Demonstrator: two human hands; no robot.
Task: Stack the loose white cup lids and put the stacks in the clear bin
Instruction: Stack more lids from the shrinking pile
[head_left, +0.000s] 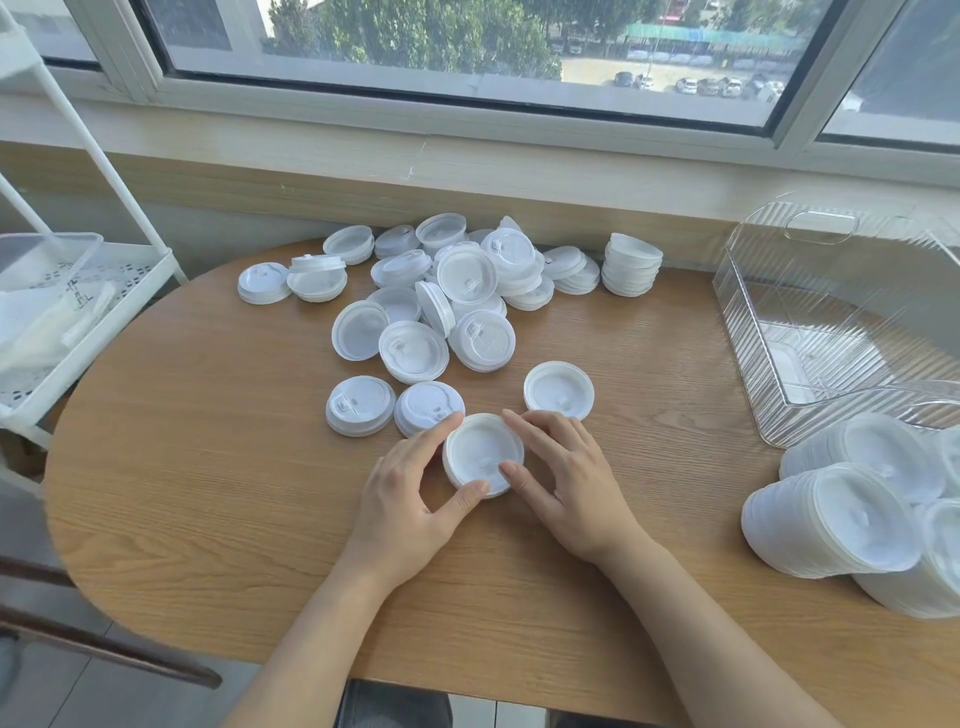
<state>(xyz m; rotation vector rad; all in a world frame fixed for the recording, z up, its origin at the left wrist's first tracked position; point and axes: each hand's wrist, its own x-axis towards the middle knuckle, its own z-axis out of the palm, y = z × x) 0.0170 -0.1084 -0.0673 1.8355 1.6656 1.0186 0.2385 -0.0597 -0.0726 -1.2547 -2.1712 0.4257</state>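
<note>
A short stack of upturned white lids (480, 451) sits on the wooden table (208, 467) in front of me. My left hand (410, 499) holds its left side between thumb and fingers. My right hand (561, 483) holds its right side, thumb on the rim. Loose white lids (447, 301) lie in a heap beyond, with a single upturned lid (558, 388) and two dome-up lids (360, 405) nearer. The clear ribbed bin (831, 322) stands at the right. Long finished stacks (841, 519) lie on their sides in front of it.
A white wire shelf unit (78, 291) holding a plastic tub stands to the left of the table. The window sill runs along the table's far edge. A tall upright lid stack (631, 264) stands at the heap's right end.
</note>
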